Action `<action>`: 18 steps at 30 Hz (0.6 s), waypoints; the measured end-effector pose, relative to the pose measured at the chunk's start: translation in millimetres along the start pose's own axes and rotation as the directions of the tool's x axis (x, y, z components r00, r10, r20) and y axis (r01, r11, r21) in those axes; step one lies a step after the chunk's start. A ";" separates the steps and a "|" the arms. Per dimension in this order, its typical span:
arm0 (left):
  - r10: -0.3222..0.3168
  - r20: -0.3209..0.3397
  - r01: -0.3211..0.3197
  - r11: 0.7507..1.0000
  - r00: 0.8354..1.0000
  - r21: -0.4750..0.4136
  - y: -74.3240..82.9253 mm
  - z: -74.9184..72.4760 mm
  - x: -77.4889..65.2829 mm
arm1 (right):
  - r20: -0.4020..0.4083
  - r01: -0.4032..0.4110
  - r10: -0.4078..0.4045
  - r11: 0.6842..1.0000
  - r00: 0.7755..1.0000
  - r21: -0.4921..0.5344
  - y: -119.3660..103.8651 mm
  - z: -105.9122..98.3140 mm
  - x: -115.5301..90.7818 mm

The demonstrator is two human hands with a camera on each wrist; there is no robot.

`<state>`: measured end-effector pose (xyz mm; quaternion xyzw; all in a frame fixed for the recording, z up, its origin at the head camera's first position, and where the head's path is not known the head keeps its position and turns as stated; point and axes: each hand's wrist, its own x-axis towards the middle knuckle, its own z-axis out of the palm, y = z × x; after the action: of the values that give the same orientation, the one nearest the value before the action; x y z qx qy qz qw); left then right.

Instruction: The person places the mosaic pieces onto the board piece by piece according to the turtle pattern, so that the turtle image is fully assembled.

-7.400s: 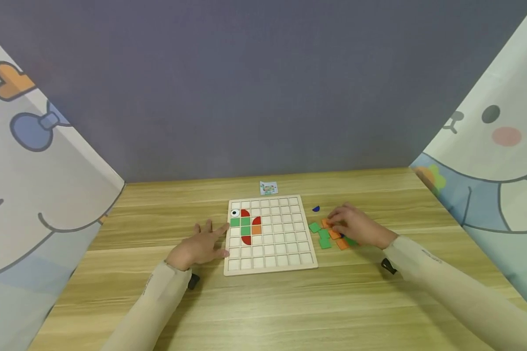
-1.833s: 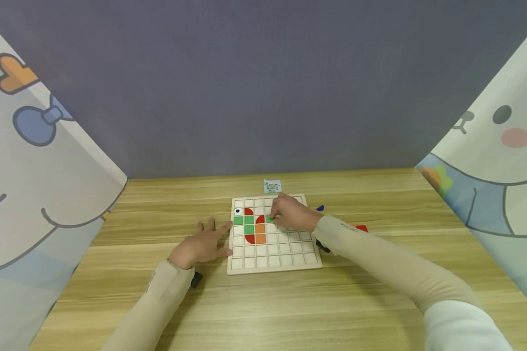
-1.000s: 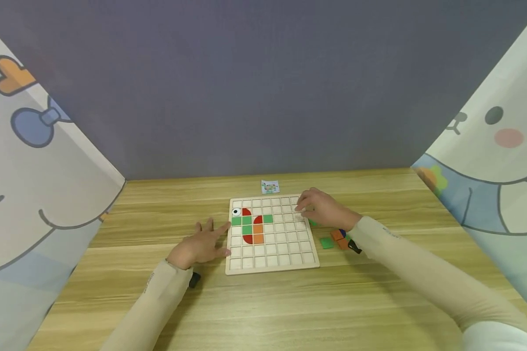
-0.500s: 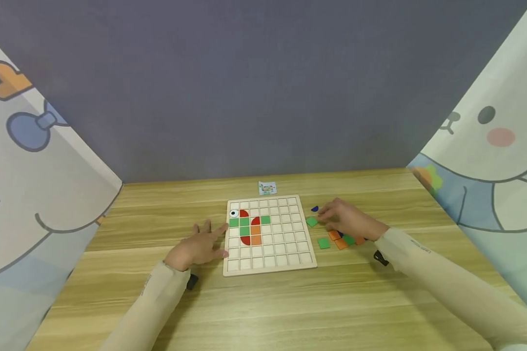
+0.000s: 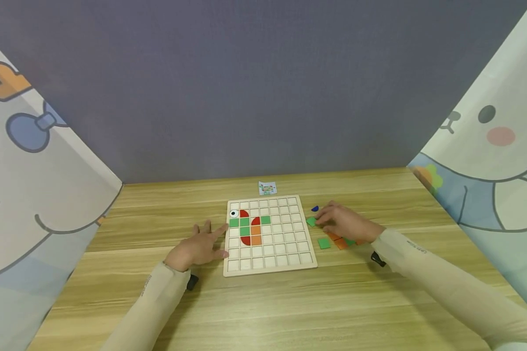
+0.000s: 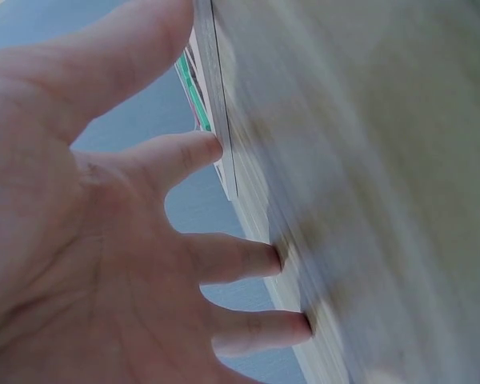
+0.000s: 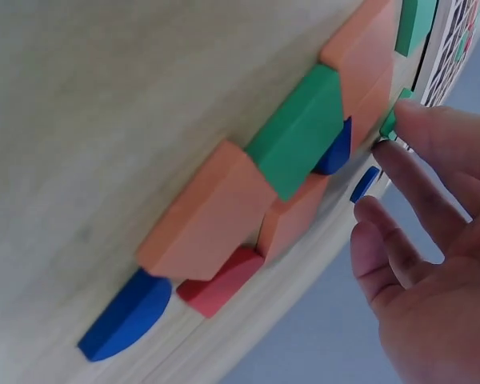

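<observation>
A wooden grid board (image 5: 285, 263) lies on the table with red, green and orange tiles and a round eye piece (image 5: 234, 213) set in its left cells. My left hand (image 5: 196, 247) is spread beside the board, thumb and index fingertip touching its left edge. In the left wrist view the other fingertips rest on the table. My right hand (image 5: 344, 222) is over the loose tiles right of the board, thumb and index finger pinching a green square tile (image 7: 394, 116) by its edges. A blue piece (image 5: 314, 208) lies just beyond the fingers. Part of the pile is hidden beneath the hand.
Loose tiles lie on the table to the right: a green square (image 5: 324, 243), orange squares (image 7: 208, 216), a red piece (image 7: 222, 282) and a blue rounded piece (image 7: 126, 316). A small picture card (image 5: 267, 188) lies behind the board. A grey partition (image 5: 263, 97) stands at the back.
A second orange square and a green square have been added to the board. My right hand has gone from the board back to the loose tiles and closed on a green one. My left hand stays.
</observation>
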<state>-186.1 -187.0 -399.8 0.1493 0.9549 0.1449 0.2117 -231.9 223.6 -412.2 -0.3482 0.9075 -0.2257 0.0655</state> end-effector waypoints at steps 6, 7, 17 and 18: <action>0.004 -0.001 -0.004 1.000 1.000 -0.001 0.4 -0.5 -0.1 | -0.020 0.035 -0.035 0.999 0.999 -0.019 0.5 -5.9 -9.7; 0.005 -0.002 -0.005 1.000 1.000 -0.001 0.4 -0.7 -0.2 | -0.026 0.040 -0.040 0.999 0.999 -0.018 0.4 -7.3 -12.3; 0.005 -0.005 -0.005 1.000 1.000 0.001 0.4 -0.6 -0.4 | -0.041 0.074 -0.075 0.997 0.996 -0.034 5.5 -12.8 -38.9; 0.005 -0.005 -0.005 1.000 1.000 0.001 0.5 -0.8 -0.6 | -0.040 0.071 -0.073 0.997 0.997 -0.035 6.8 -11.3 -39.7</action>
<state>-185.8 -186.9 -398.8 0.1517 0.9551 0.1453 0.2091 -209.4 258.4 -406.8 -0.3769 0.8992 -0.2197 0.0325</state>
